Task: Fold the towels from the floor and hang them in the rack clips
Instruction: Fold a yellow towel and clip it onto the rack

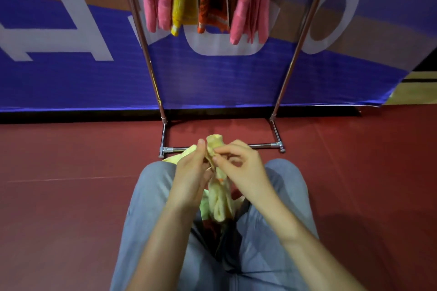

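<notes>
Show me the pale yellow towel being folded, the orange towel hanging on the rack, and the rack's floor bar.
pale yellow towel (221, 205): head view, on its rolled lower end.
orange towel (210, 2): head view, on the middle of the hanging cloth.
rack's floor bar (264, 145): head view, on the bare stretch near its right joint.

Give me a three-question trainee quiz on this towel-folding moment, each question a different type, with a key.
1. True or false: the pale yellow towel already hangs on the rack.
2. Multiple choice: the pale yellow towel is held by A) one hand only, B) both hands, C) neither hand.
3. Fill in: the outer hanging towels at both ends of the row on the rack are coloured ____.

Key
1. False: it is held above the person's lap.
2. B: the left hand and right hand both grip it.
3. Pink.
</notes>
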A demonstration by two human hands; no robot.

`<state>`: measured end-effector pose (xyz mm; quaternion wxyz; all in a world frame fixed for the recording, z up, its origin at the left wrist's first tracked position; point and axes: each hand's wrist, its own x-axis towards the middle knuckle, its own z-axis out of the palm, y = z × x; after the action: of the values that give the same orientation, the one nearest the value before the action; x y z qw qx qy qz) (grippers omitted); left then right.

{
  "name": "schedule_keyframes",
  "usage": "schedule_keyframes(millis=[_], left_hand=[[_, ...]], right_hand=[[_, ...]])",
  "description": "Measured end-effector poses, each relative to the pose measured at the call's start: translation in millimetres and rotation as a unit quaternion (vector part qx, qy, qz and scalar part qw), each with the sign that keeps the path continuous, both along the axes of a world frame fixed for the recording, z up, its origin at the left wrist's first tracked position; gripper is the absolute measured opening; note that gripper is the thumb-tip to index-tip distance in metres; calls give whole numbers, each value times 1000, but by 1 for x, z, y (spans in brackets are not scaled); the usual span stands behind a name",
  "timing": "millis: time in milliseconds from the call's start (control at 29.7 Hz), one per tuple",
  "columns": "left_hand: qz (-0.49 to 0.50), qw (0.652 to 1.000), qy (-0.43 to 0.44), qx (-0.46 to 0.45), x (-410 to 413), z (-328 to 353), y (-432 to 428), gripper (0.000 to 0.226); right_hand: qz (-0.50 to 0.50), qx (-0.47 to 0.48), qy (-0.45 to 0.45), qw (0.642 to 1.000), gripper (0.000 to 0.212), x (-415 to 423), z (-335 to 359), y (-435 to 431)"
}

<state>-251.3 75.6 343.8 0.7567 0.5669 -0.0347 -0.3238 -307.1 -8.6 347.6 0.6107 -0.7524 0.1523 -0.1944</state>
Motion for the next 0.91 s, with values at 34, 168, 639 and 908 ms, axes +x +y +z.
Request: schedule_keyframes(millis=[34, 168, 639, 908], left_hand=[[8, 1000, -5, 11, -3, -1, 3, 32], [29, 996, -71, 44, -10, -4, 18, 16], [-91, 952, -266, 125, -23, 16, 55, 29], [-83, 919, -353, 157, -14, 23, 64, 14]], right_hand=[[4, -12, 3, 1000, 16, -2, -2, 3], [34, -8, 4, 999, 27, -14, -5, 13], [179, 8, 112, 977, 34, -37, -11, -13], [316, -126, 343, 876, 21, -24, 3, -58]])
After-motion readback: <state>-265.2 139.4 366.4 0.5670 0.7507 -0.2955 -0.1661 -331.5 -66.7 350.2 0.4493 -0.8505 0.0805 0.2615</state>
